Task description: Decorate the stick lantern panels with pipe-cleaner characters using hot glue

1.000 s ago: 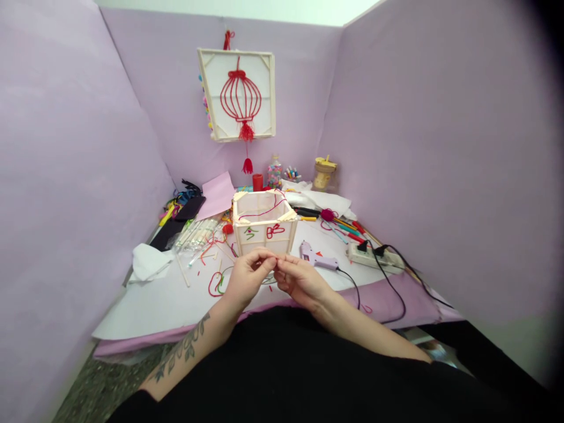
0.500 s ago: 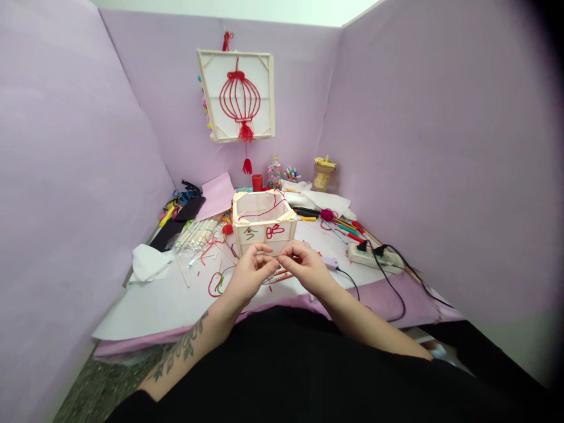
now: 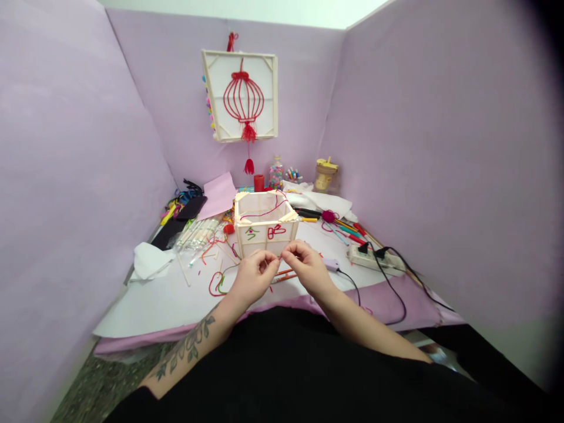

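My left hand [image 3: 258, 275] and my right hand [image 3: 306, 267] meet fingertip to fingertip just in front of a small box-shaped lantern frame [image 3: 264, 238]. Both are closed in a pinch. A tiny reddish bit seems to show between the fingertips, too small to name. The lantern frame stands on the table, pale sticks round whitish panels, with green and red characters on its front and a red cord across its open top. Behind my fingers lie reddish pencils [image 3: 285, 275], partly covered. Left of my left hand lie curled red and green fuzzy strips [image 3: 215, 284].
A finished lantern [image 3: 244, 97] with a red design hangs on the back wall. A power strip [image 3: 374, 258] with black cables lies at the right. Bagged sticks [image 3: 200, 232], white paper [image 3: 150, 262], a dark red yarn ball [image 3: 328, 217] and a bottle of pompoms [image 3: 276, 173] surround the frame.
The fingers of my left hand have curled in and its fingertips now meet those of my right hand. The view has shifted slightly; the lantern frame stays put.
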Demonstrator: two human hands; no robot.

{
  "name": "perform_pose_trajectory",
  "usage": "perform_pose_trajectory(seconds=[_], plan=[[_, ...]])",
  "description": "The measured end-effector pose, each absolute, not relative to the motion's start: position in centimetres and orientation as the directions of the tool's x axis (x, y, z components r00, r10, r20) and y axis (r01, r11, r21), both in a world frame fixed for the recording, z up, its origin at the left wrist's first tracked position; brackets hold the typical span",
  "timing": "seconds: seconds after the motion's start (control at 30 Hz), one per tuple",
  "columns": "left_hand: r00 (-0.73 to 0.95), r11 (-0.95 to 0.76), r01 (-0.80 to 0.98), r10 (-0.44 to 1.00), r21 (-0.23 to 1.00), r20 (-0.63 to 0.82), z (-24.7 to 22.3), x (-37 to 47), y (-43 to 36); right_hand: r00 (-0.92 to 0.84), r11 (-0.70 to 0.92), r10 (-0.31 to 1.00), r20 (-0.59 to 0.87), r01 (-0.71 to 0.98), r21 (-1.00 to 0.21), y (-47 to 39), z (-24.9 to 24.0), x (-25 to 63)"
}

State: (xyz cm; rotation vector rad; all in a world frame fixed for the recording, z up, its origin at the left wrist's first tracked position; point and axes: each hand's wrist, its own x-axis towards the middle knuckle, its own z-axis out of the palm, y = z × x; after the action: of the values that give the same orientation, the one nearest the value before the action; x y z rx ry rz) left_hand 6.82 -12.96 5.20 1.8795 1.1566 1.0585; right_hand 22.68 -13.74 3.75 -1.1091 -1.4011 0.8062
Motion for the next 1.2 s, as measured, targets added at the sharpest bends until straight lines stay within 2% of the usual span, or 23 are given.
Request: perform_pose_trajectory(seconds=[0.13, 0.3, 0.4, 1.2], plan=[[0.251, -0.376, 0.344, 0.92, 0.861, 0.301, 5.0, 6.8, -12.8, 0.091, 0.296, 0.947, 0.308, 0.125, -0.947, -13.7, 3.6, 22.5], [0.219, -0.382, 0.354, 0.921, 0.854, 0.321, 4.7, 6.6, -12.7, 0.047, 0.127, 0.991, 0.122, -0.139, -0.982, -13.9, 3.0, 22.0], [0.228, -0.397, 0.373, 0.915, 0.839, 0.332, 4.7, 6.6, -12.7, 0.021, 0.061, 0.998, 0.057, -0.221, -0.973, -13.9, 2.8, 21.7], [0.288, -0.461, 0.45, 0.886, 0.765, 0.364, 4.3, 6.5, -12.8, 0.028, 0.024, 0.999, 0.019, -0.181, -0.983, -13.8, 2.5, 21.6]])
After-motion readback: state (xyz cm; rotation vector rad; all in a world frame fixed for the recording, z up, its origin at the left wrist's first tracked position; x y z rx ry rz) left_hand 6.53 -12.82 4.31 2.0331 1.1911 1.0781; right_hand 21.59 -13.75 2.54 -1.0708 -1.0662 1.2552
